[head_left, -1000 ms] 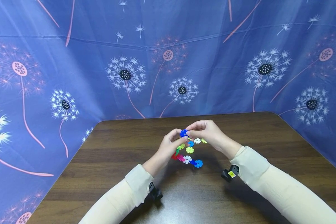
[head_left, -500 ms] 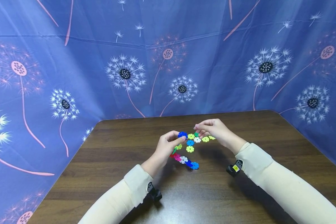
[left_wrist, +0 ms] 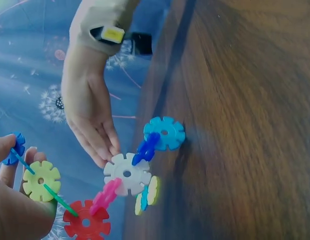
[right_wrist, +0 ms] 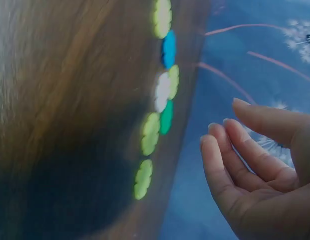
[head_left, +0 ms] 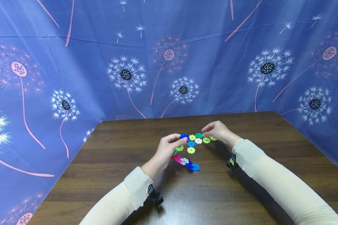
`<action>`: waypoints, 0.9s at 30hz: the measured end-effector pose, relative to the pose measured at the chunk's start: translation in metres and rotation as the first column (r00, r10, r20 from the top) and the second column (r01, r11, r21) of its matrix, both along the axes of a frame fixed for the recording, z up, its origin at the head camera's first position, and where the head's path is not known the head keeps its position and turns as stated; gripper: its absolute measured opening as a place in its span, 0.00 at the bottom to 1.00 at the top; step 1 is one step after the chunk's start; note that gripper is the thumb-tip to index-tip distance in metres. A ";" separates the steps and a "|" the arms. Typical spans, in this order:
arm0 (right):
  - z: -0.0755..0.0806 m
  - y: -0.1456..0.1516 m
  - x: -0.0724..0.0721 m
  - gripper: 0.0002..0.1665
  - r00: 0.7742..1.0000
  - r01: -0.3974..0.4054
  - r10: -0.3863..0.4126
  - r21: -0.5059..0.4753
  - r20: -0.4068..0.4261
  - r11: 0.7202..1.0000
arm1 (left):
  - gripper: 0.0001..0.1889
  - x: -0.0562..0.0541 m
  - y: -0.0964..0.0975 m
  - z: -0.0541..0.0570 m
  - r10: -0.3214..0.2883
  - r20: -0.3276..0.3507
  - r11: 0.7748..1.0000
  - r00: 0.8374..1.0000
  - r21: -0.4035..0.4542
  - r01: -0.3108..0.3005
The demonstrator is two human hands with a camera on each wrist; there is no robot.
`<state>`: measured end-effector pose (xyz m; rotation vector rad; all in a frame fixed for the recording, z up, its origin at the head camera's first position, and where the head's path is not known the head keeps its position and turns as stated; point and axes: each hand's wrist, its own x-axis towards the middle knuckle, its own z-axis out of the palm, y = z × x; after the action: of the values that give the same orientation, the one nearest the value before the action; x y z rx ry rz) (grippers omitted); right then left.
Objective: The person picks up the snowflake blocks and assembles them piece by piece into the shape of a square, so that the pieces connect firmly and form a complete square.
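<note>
My left hand (head_left: pixel 164 150) pinches a dark blue notched plastic disc (left_wrist: pixel 13 150) between thumb and fingers. It ends a chain of interlocked flower-shaped discs that curves down through a yellow-green disc (left_wrist: pixel 32 187), a red disc (left_wrist: pixel 77 231), a pink disc (left_wrist: pixel 105 196), a white disc (left_wrist: pixel 137 175) and a light blue disc (left_wrist: pixel 174 140). Over the loose discs, beside a green disc (head_left: pixel 198 135), hovers my right hand (head_left: pixel 219 131). Its fingers are loosely bent and hold nothing in the right wrist view.
Several loose discs lie flat on the brown wooden table (head_left: pixel 115 150): a white disc (head_left: pixel 198 141), a blue disc (head_left: pixel 191 144) and yellow-green discs such as this yellow disc (head_left: pixel 191 150). A blue dandelion-print cloth (head_left: pixel 146 62) hangs behind the table's far edge.
My right hand has left the held blue disc and moved right, to above the loose discs. My left hand keeps its pinch; the chain's lower end has swung slightly left.
</note>
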<state>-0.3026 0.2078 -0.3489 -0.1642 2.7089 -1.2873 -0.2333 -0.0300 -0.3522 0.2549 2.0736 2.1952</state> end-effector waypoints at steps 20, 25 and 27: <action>-0.026 0.003 -0.024 0.22 1.000 -0.016 0.017 0.189 -0.002 0.982 | 0.14 0.002 -0.001 0.001 0.027 0.073 0.993 0.997 0.113 -0.035; -0.027 0.002 -0.025 0.19 1.000 0.001 -0.002 0.213 0.006 0.977 | 0.13 0.002 0.001 0.000 0.040 0.072 0.989 0.997 0.136 -0.050; -0.026 0.002 -0.025 0.19 1.000 0.013 -0.016 0.221 0.010 0.975 | 0.12 0.001 0.001 -0.001 0.042 0.060 0.989 0.997 0.141 -0.050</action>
<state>-0.3276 0.2094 -0.3752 -0.1124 2.8213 -0.9763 -0.2320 -0.0286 -0.3534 0.1566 1.9148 2.3525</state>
